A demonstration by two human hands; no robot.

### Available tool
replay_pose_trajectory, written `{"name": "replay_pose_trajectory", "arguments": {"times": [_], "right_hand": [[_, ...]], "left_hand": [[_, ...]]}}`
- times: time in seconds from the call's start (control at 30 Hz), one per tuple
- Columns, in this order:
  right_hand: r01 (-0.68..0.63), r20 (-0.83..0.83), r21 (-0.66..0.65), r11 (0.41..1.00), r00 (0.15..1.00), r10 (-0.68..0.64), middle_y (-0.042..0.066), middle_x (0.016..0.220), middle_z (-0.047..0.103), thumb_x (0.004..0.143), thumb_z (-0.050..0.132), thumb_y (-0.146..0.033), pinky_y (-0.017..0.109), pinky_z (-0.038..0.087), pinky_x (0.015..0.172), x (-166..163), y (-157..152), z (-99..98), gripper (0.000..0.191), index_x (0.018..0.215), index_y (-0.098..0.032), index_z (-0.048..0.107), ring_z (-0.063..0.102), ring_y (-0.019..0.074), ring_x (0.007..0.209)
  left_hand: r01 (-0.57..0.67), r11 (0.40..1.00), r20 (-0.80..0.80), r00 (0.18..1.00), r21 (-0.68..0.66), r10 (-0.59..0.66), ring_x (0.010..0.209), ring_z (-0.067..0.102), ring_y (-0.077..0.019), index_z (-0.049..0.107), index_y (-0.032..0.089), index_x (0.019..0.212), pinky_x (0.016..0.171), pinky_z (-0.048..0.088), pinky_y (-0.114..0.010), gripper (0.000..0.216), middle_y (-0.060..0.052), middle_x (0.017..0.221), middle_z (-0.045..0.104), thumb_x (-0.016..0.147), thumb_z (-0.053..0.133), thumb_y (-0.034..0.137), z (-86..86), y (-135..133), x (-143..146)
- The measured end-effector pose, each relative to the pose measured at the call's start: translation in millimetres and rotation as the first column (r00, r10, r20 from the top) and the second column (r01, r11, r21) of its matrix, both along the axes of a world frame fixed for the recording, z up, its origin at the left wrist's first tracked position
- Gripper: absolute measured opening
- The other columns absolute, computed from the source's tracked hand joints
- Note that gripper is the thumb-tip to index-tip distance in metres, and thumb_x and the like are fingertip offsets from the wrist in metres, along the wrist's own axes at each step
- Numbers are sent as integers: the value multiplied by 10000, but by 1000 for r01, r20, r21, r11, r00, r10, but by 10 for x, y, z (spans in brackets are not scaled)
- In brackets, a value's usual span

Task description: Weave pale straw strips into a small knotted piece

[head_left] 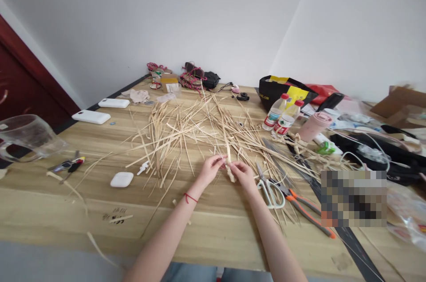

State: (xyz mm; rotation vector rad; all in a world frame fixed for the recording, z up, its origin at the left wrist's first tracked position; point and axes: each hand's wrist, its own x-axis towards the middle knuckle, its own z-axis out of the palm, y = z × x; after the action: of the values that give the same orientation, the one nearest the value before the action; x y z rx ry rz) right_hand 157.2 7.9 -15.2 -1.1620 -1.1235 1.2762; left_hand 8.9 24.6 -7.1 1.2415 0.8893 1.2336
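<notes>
My left hand (pixel 210 169) and my right hand (pixel 243 174) meet near the front middle of the wooden table (pixel 213 233). Together they pinch a small folded piece of pale straw (pixel 230 170), with thin strands rising from it toward the back. A red thread circles my left wrist. Behind the hands lies a wide scatter of dry straw strips (pixel 186 133).
White-handled scissors (pixel 270 188) and orange-handled pliers (pixel 304 209) lie just right of my right hand. A white earbud case (pixel 121 179), two white power banks (pixel 91 116), a glass jug (pixel 25 136), two water bottles (pixel 281 118), a black-yellow bag (pixel 282 89) and clutter at right.
</notes>
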Motion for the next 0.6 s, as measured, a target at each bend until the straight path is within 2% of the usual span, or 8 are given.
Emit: {"name": "replay_pose_trajectory", "arguments": {"times": [0.1, 0.23, 0.4, 0.5, 0.6], "right_hand": [[-32, -137, -72, 997, 990, 22, 31, 672, 666, 601, 755, -468, 263, 447, 528, -13, -3, -11, 352, 760, -171, 653, 579, 144, 556], [-148, -306, -172, 974, 948, 90, 52, 790, 680, 592, 774, -444, 300, 499, 609, -23, 3, -17, 354, 790, -184, 640, 616, 159, 636], [-220, -340, -186, 958, 929, 147, 18, 668, 617, 588, 781, -424, 235, 425, 483, -17, 15, -28, 361, 793, -166, 632, 550, 115, 543], [-226, -338, -177, 958, 928, 156, -2, 620, 581, 596, 782, -402, 219, 394, 475, -17, 8, -27, 346, 799, -164, 633, 528, 101, 531], [-225, -347, -172, 959, 925, 155, -9, 624, 573, 605, 781, -374, 217, 381, 481, -20, -8, -3, 326, 824, -176, 641, 519, 97, 539]], "left_hand": [[1, 1000, -4, 1000, -9, -1, 725, 637, -176, 681, 144, 916, 704, 539, -311, 258, -87, 894, 689, 738, 642, 327, -6, 1, 2], [-19, 1000, -21, 1000, 11, 19, 743, 638, -185, 692, 143, 843, 726, 538, -321, 232, -82, 866, 693, 721, 660, 337, -16, 10, 2], [-38, 998, -65, 997, 50, 42, 761, 637, -191, 697, 146, 858, 745, 534, -334, 247, -89, 883, 695, 713, 670, 343, -35, 12, 5], [-36, 997, -77, 996, 64, 41, 828, 634, -203, 693, 148, 900, 773, 526, -342, 259, -98, 939, 685, 721, 662, 332, -53, 12, 15], [-23, 998, -57, 998, 51, 26, 914, 619, -207, 659, 164, 1028, 828, 506, -353, 327, -102, 1033, 665, 731, 656, 302, -45, 10, 22]]}}
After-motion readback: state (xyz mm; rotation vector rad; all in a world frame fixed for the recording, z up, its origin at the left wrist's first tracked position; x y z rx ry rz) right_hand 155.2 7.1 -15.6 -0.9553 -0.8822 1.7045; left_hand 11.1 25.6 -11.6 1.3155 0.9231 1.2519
